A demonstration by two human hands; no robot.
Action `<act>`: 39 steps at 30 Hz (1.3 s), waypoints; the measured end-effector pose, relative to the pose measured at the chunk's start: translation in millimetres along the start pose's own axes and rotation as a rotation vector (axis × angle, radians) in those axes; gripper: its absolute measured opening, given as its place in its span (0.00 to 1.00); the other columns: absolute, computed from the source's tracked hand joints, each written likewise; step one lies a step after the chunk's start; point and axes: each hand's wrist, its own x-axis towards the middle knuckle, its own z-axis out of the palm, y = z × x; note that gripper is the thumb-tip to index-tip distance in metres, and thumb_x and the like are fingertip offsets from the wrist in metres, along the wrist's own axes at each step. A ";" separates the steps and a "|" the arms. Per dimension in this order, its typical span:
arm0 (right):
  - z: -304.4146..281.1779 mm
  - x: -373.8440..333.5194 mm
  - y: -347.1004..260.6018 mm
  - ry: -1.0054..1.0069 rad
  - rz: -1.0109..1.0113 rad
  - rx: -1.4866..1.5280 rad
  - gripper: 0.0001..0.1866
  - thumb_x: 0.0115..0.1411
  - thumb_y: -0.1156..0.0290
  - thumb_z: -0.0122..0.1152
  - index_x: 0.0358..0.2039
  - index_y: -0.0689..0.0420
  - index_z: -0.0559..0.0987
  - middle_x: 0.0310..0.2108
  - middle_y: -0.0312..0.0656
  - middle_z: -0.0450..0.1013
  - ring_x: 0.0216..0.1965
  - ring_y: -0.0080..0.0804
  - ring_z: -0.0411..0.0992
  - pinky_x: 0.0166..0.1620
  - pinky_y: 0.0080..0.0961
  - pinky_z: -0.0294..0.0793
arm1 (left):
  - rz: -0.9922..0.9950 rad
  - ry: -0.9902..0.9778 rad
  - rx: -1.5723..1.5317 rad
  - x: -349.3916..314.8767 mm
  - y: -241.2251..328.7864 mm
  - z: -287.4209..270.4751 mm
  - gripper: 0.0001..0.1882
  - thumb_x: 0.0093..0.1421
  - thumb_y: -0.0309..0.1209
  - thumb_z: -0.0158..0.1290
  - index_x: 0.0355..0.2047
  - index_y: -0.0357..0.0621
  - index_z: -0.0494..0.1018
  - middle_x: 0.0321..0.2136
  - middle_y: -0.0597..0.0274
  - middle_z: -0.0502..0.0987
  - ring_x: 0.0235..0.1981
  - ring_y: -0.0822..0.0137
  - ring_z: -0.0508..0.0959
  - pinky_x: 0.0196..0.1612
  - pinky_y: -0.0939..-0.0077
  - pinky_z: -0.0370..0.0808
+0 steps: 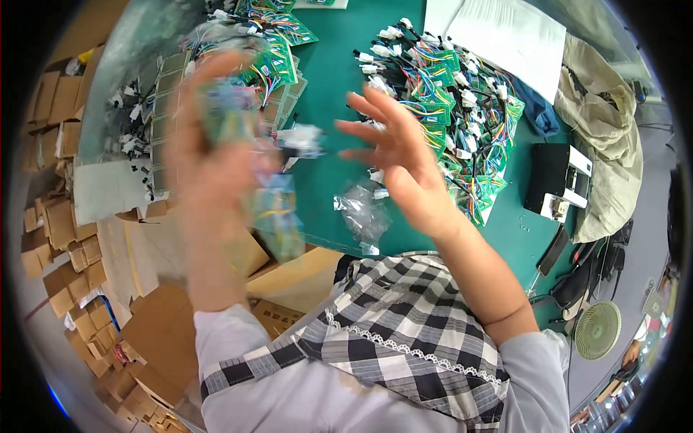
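My left hand is smeared by motion at the left of the table. In it is a green circuit board with coloured wires; a white connector sticks out toward the middle and more blurred wires hang below. My right hand is raised over the table with its fingers stretched apart and nothing in it. Close beyond that hand lies a pile of wired circuit boards with white and black plugs. Under its wrist side is a crumpled clear plastic bag.
More wired boards lie at the far left on the green table. White sheets sit at the far right, beside a beige cloth. A black device stands at the right. Cardboard boxes fill the lower left.
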 end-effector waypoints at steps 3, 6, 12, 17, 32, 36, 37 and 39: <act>11.5 -0.9 -7.9 -0.181 0.205 0.121 0.52 0.60 0.34 0.54 0.71 0.58 0.49 0.70 0.46 0.47 0.68 0.34 0.50 0.67 0.33 0.53 | 0.285 -0.094 0.157 -17.7 -48.4 67.5 0.36 0.52 0.40 0.66 0.59 0.47 0.66 0.44 0.62 0.70 0.49 0.65 0.70 0.50 0.68 0.68; -11.4 -22.0 -2.1 0.030 0.483 0.155 0.42 0.67 0.40 0.47 0.69 0.58 0.55 0.64 0.42 0.60 0.62 0.34 0.62 0.62 0.34 0.65 | 0.393 -0.283 0.594 -16.4 -72.7 69.8 0.33 0.61 0.54 0.55 0.60 0.50 0.67 0.49 0.56 0.70 0.52 0.53 0.69 0.56 0.59 0.61; -56.9 -47.1 12.8 0.108 0.672 0.740 0.43 0.65 0.30 0.30 0.61 0.54 0.66 0.46 0.52 0.75 0.39 0.45 0.79 0.41 0.45 0.82 | 0.625 -0.622 0.694 1.3 -90.0 47.7 0.24 0.45 0.45 0.66 0.41 0.52 0.75 0.41 0.66 0.73 0.45 0.59 0.73 0.48 0.64 0.67; -59.3 -57.7 21.8 0.129 0.892 0.650 0.45 0.62 0.28 0.27 0.60 0.53 0.67 0.43 0.56 0.75 0.38 0.51 0.78 0.36 0.53 0.83 | 0.647 -1.028 0.776 4.8 -91.4 58.3 0.21 0.38 0.40 0.69 0.26 0.50 0.67 0.28 0.69 0.67 0.35 0.64 0.71 0.41 0.67 0.67; -53.6 -53.9 2.2 0.151 0.980 0.333 0.41 0.63 0.28 0.36 0.52 0.55 0.71 0.37 0.47 0.77 0.28 0.35 0.78 0.26 0.35 0.82 | 0.524 -1.080 0.698 -2.1 -106.6 54.5 0.13 0.52 0.35 0.62 0.25 0.46 0.68 0.25 0.65 0.70 0.32 0.62 0.76 0.37 0.66 0.73; -54.9 -54.4 0.4 0.183 1.028 0.290 0.40 0.62 0.27 0.37 0.53 0.53 0.70 0.37 0.47 0.77 0.27 0.35 0.78 0.25 0.35 0.82 | 0.638 -1.022 0.757 -12.2 -110.2 54.9 0.12 0.53 0.33 0.61 0.25 0.45 0.68 0.25 0.64 0.70 0.30 0.62 0.76 0.33 0.66 0.75; -55.8 -54.5 0.6 0.183 1.030 0.291 0.40 0.62 0.27 0.37 0.53 0.53 0.70 0.37 0.47 0.77 0.27 0.35 0.78 0.25 0.35 0.82 | 0.630 -1.007 0.762 -14.0 -111.7 54.4 0.11 0.53 0.33 0.60 0.25 0.45 0.68 0.25 0.63 0.69 0.29 0.62 0.76 0.32 0.67 0.75; -57.5 -54.7 0.6 0.137 1.005 0.316 0.41 0.61 0.27 0.38 0.52 0.53 0.70 0.36 0.48 0.77 0.27 0.36 0.78 0.25 0.35 0.81 | 0.622 -0.993 0.766 -14.7 -112.4 54.0 0.11 0.53 0.32 0.60 0.25 0.44 0.67 0.25 0.63 0.69 0.29 0.62 0.77 0.31 0.68 0.75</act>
